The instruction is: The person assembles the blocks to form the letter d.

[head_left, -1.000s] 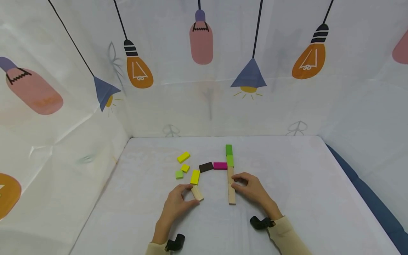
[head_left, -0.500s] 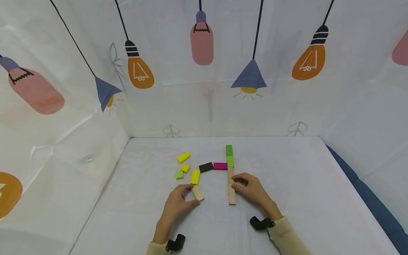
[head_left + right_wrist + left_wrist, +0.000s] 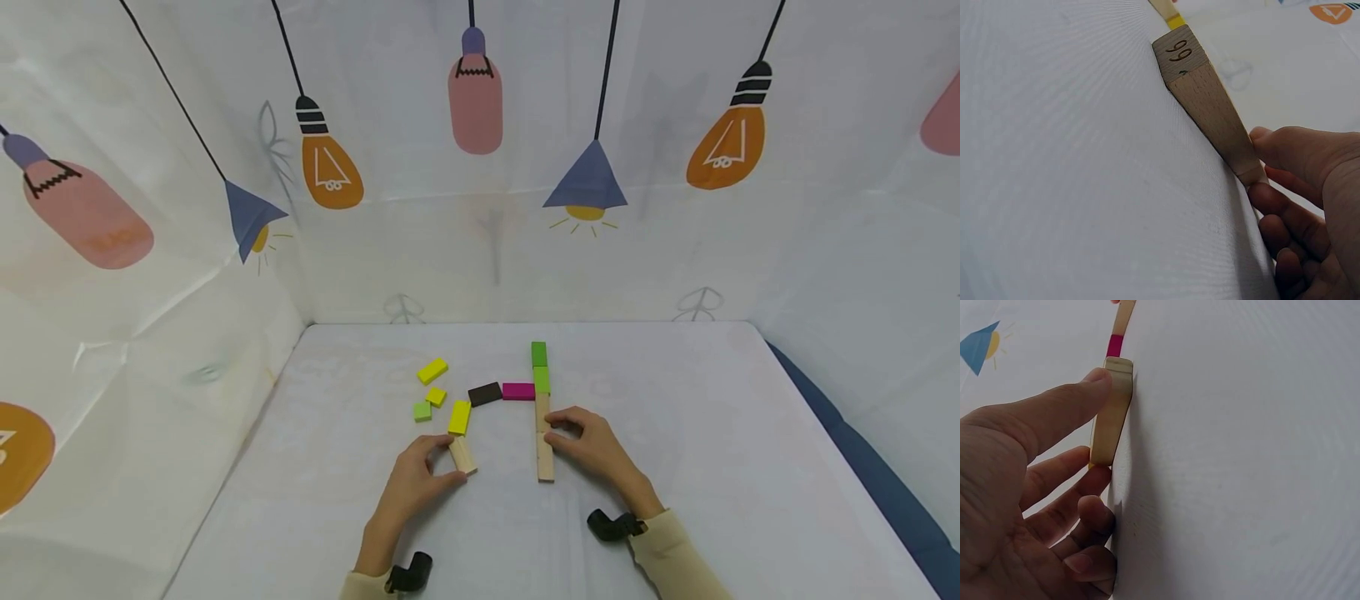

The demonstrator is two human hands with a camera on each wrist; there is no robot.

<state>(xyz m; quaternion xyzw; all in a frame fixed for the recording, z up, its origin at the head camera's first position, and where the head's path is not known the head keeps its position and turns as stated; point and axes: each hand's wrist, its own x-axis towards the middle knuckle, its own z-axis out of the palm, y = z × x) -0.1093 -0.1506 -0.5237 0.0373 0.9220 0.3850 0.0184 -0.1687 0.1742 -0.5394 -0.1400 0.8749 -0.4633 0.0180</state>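
Observation:
My left hand (image 3: 415, 481) pinches a plain wooden block (image 3: 463, 457) lengthwise, thumb at its near end and a fingertip at its far end. In the left wrist view this wooden block (image 3: 1110, 422) lies low against the white surface. A yellow block (image 3: 460, 417) adjoins its far end. Over on the right, my right hand (image 3: 597, 447) touches the right side of two plain wooden blocks lined end to end, the near one (image 3: 545, 463) and the far one (image 3: 542, 408). The near wooden block (image 3: 1213, 115) shows a stamped number on its end in the right wrist view.
Two green blocks (image 3: 540, 367) continue the right-hand line away from me. A magenta block (image 3: 518, 392) and a dark brown block (image 3: 484, 394) bridge toward the yellow one. Farther left lie two loose yellow blocks (image 3: 432, 371) and a light green block (image 3: 422, 412) on the white table (image 3: 675, 400).
The near end of the wooden block in my left hand has swung slightly left, and the left hand has shifted with it. My right hand has stayed in place.

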